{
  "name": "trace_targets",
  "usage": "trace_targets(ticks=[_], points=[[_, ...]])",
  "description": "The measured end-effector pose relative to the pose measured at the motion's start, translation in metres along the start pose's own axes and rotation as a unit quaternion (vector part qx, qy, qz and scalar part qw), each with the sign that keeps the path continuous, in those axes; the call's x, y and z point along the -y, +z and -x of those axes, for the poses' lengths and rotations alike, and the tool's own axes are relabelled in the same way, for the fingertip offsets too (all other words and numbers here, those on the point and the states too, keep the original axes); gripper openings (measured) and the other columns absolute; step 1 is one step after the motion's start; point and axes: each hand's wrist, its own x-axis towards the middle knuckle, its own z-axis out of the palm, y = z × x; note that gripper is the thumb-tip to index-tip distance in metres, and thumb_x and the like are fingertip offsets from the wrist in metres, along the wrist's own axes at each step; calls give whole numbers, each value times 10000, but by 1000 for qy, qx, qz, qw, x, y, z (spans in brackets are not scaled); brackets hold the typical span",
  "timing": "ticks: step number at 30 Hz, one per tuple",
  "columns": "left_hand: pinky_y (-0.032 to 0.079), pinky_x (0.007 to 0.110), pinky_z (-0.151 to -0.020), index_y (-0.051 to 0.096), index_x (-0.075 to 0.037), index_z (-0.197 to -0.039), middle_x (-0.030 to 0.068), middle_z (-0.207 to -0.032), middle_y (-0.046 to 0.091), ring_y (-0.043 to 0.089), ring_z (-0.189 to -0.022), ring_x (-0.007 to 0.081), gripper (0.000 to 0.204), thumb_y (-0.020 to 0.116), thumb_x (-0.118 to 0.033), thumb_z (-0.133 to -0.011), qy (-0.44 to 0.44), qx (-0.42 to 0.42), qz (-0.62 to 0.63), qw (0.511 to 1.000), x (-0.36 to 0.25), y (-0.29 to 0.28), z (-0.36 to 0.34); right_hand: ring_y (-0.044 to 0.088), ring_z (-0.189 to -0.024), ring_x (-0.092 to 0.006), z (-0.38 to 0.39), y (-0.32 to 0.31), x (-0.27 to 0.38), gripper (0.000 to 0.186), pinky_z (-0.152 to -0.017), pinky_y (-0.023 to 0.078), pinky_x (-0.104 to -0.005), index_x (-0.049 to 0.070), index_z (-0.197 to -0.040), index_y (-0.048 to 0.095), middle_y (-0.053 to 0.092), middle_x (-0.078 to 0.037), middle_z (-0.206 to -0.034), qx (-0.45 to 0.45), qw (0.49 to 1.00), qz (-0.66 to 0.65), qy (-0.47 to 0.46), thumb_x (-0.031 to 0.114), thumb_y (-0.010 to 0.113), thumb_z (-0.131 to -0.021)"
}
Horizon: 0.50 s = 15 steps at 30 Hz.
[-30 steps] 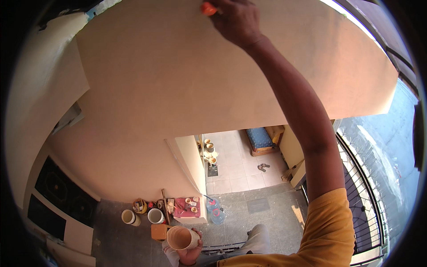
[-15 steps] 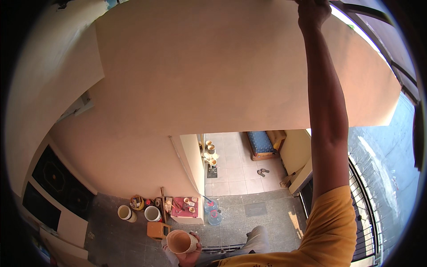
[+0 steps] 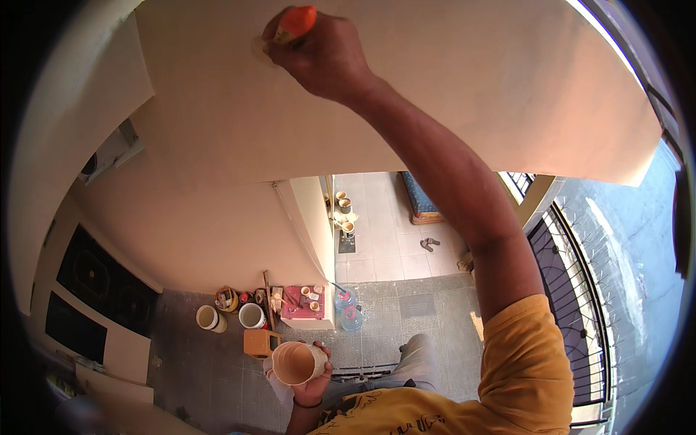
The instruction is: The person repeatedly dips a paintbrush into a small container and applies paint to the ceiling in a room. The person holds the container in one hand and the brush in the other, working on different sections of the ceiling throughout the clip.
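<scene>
My right hand (image 3: pixel 326 58) is raised high and closed round a paintbrush (image 3: pixel 297 23) with an orange handle. Its blurred bristle end is at the peach-coloured wall (image 3: pixel 406 123); the hand hides part of it, so I cannot tell whether it touches. Low in front of me, my left hand (image 3: pixel 315 386) grips a pale plastic tub (image 3: pixel 299 362) by its side. The tub's mouth faces up, and peach-coloured paint coats its inside.
Below stand white buckets (image 3: pixel 252 316), an orange stool (image 3: pixel 261 344), a red-topped table (image 3: pixel 303 303) with small cups, and clear water bottles (image 3: pixel 351 317). A doorway opens onto a tiled floor (image 3: pixel 377 250) with a blue-cushioned seat (image 3: pixel 419 196). A black metal railing (image 3: pixel 580 319) runs along the right.
My right hand has swept left along the wall from the upper right, and the orange brush handle now shows. My left hand and tub sit slightly higher in view, as the whole view has shifted.
</scene>
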Motion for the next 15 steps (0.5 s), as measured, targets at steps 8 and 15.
trace_targets(ticks=[8,15], points=[[520,531,-991,597,-200,-1384,132,-1426,532,482,-1343,353,505,691,-430,-945,-17,-33,-16,999,-16,3,17,710,-901,-142,151,-79,-52,136,-810,592,-291,-3,-995,701,730,-63,-945,-230,935,-191,191,-16,779,-884],[518,525,-980,622,-198,-1363,132,-1414,544,460,-1360,346,493,705,-424,-934,-13,-77,11,997,-13,11,26,719,-880,-173,211,-243,-86,115,-795,604,-304,5,-966,734,742,-81,-965,-369,860,344,76,-33,781,-868]])
